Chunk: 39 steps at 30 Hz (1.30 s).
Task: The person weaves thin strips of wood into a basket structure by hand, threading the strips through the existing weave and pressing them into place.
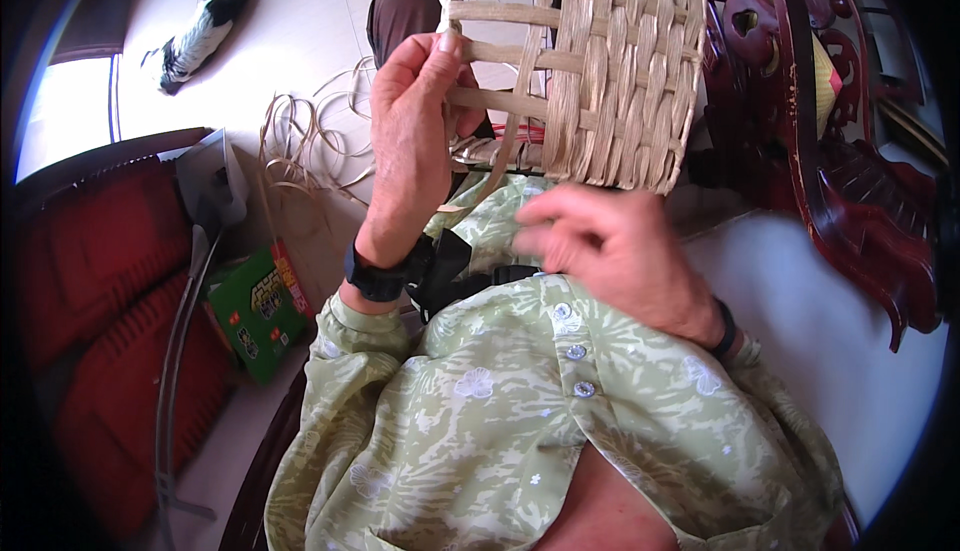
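Panel (630, 71) of flat straw-coloured strips, woven over-under; held up beyond green patterned shirt (480, 351), top centre of view. Right portion dense, checkered, fibres streaked lengthwise; left portion open, gaps between crosswise strips. Left hand (411, 141) pinches left edge, thumb on near face. Right hand (615, 251) blurred, near panel's lower edge, fingers partly curled; cannot tell whether gripping anything.

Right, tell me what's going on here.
The person's left hand pinches the open left edge of a tan, flat-strip woven piece, whose right part is tightly woven. The right hand, blurred, is near the piece's lower edge; whether it touches is unclear. Long, thin tan strips lie loosely coiled on the pale tiled floor.
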Available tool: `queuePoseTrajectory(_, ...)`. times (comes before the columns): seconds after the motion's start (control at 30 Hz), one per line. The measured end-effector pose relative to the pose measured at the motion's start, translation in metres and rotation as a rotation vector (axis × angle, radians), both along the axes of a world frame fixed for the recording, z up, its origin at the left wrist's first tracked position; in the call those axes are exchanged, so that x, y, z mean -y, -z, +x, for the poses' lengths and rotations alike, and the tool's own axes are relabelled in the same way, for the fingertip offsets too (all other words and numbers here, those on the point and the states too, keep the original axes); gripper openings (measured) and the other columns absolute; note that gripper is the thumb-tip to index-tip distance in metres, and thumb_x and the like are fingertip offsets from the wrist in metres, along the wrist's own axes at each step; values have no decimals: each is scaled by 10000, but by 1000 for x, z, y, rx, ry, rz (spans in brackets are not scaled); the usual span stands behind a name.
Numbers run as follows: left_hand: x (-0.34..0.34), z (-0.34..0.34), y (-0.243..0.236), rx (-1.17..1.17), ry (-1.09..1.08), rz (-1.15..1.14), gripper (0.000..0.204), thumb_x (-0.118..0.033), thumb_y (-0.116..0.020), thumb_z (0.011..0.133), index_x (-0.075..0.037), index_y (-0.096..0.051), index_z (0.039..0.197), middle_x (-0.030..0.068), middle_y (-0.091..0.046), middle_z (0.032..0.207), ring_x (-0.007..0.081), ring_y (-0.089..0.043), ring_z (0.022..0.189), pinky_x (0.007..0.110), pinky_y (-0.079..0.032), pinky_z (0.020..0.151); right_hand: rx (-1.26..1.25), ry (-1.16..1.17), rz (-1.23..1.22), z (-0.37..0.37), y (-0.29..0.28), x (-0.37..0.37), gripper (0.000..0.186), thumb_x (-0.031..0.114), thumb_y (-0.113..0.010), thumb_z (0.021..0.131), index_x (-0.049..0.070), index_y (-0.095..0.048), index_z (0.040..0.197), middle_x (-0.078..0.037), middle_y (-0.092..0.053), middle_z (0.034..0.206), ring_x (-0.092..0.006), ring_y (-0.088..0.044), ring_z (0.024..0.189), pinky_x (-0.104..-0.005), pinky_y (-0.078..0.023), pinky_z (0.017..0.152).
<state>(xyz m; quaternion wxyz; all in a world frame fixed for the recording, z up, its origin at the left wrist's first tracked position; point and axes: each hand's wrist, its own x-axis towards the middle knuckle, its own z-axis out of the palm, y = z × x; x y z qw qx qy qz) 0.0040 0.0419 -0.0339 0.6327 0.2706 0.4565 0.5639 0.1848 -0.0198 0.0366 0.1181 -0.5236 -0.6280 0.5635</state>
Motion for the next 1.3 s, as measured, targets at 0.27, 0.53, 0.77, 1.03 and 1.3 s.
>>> queuePoseTrajectory(0.27,-10,0,-3,8,71,13,209,-210,-572,1022,-29,-614,928,-5,-544,726,58,-432,531,207,-316,465,-876,381,-747,-20,40,22,542,267,-692,960,19,-495,1399,9,-595,847,-41,-485,587,-184,-386,502)
queuePoseTrajectory(0.53,-17,-3,-1,23,37,-34,201,-217,-581,1020,-37,-619,938,-11,-551,737,50,-435,532,201,-315,459,-771,423,-569,-18,58,33,259,263,-629,991,31,-679,1092,-3,-667,960,-62,-587,832,-214,-470,789)
queuePoseTrajectory(0.77,-4,-6,8,-39,-6,24,223,-253,-590,1023,-38,-625,974,-14,-561,779,51,-475,570,205,-376,484,-769,306,-599,-10,84,22,264,186,-591,1009,-4,-661,1178,-52,-686,1114,-120,-608,1021,-283,-457,944)
queuePoseTrajectory(1.03,6,-8,13,-217,77,198,326,-128,-626,999,-8,-541,1290,45,-643,1061,95,-610,955,246,-530,825,-768,275,-634,-10,96,17,209,175,-603,1001,23,-687,1118,-24,-716,1026,-97,-631,942,-256,-476,876)
queuePoseTrajectory(1.3,17,-17,16,-214,94,249,382,-39,-573,1005,17,-471,1370,104,-618,1245,169,-616,1134,311,-532,954,-689,239,-598,-11,100,13,222,198,-594,1007,15,-683,1095,-38,-718,1015,-109,-638,914,-263,-492,855)
